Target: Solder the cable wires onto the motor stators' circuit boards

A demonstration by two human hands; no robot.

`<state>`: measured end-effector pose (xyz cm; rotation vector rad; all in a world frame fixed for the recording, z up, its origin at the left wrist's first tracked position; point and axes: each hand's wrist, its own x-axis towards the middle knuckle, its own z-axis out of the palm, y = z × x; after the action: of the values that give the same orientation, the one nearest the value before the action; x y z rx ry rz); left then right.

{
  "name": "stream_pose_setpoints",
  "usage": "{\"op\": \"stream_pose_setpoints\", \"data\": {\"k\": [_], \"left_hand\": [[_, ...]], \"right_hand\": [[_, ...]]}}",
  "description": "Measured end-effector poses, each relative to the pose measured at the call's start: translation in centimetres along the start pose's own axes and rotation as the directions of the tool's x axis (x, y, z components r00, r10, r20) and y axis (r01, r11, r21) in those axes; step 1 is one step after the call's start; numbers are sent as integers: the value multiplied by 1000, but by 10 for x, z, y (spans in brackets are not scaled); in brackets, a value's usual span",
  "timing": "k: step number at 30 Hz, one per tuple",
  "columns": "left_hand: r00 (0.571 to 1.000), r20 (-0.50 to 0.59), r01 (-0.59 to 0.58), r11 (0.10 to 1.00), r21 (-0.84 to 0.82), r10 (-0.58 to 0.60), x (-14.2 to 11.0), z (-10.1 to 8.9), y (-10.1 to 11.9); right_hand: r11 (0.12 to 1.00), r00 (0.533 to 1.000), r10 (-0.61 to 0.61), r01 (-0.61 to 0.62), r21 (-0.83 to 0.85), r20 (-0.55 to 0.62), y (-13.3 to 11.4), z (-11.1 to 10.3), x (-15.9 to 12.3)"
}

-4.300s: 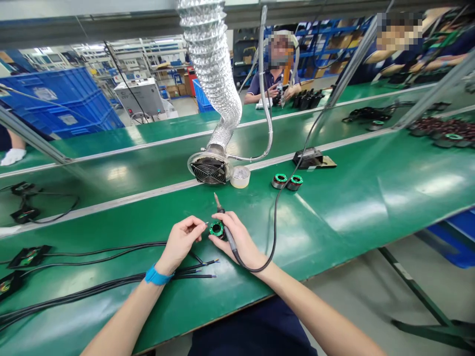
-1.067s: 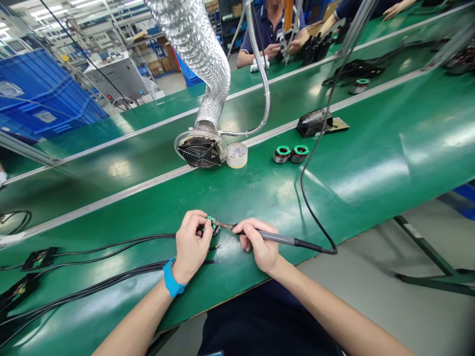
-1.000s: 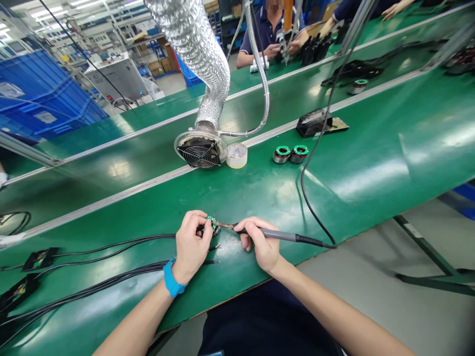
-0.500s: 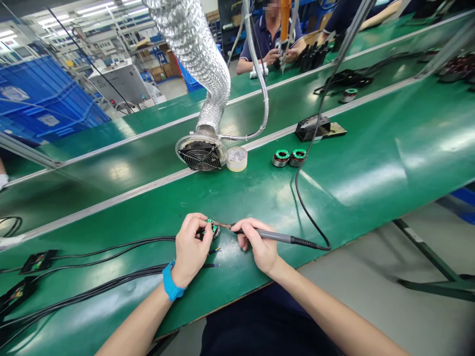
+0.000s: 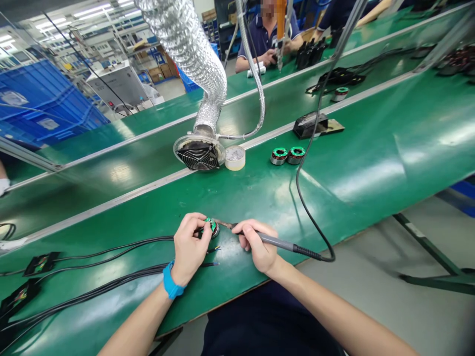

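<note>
My left hand [image 5: 190, 242], with a blue band at the wrist, is closed in a pinch at the left side of a small motor stator [image 5: 214, 229] with a green circuit board on top. A black cable [image 5: 156, 239] runs under this hand to the stator; its end is hidden by my fingers. In my right hand [image 5: 259, 242] is a soldering iron [image 5: 278, 242] with a grey handle, held like a pen. Its tip [image 5: 219, 222] is at the right edge of the green board; whether it touches cannot be seen. Several cables with bare coloured wire ends [image 5: 215, 263] lie below my left hand.
Beyond my hands stand a fume extractor [image 5: 198, 155] on a foil duct, a roll of tape [image 5: 235, 158] and two stators [image 5: 287, 155]. A black iron stand [image 5: 315, 126] is farther right. The iron's cord [image 5: 302, 193] loops up. A co-worker [image 5: 269, 44] sits opposite.
The soldering iron's tip has drawn slightly up over the board's edge, and its handle end has dipped. My left hand stays at the stator. The view has shifted a little.
</note>
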<state>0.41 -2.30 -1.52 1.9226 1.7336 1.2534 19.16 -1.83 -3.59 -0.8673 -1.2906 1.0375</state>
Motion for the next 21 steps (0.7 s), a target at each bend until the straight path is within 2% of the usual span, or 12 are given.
{"op": "stream_pose_setpoints", "data": {"k": [3,8,12,17,21], "left_hand": [[1000,0,3,1000,-2,-3,0,0,1],[1000,15,23,999,-30,-22,1,-1,-3],[993,95,81,991,-107,-71,7,-8,-6],[960,240,189,964,-186,-142,17,-18,-8],[949,259,234,954,-188,-182,18,-19,-7]], "right_hand": [[999,998,-30,30,9,-56,0,-1,-1],[998,995,-67,66,-10,-69,-3,-1,-2],[998,995,-56,56,-3,-79,-3,-3,-3],[999,1000,8,-6,42,-30,-3,-4,-2],[998,998,34,-37,49,48,-6,-2,2]]}}
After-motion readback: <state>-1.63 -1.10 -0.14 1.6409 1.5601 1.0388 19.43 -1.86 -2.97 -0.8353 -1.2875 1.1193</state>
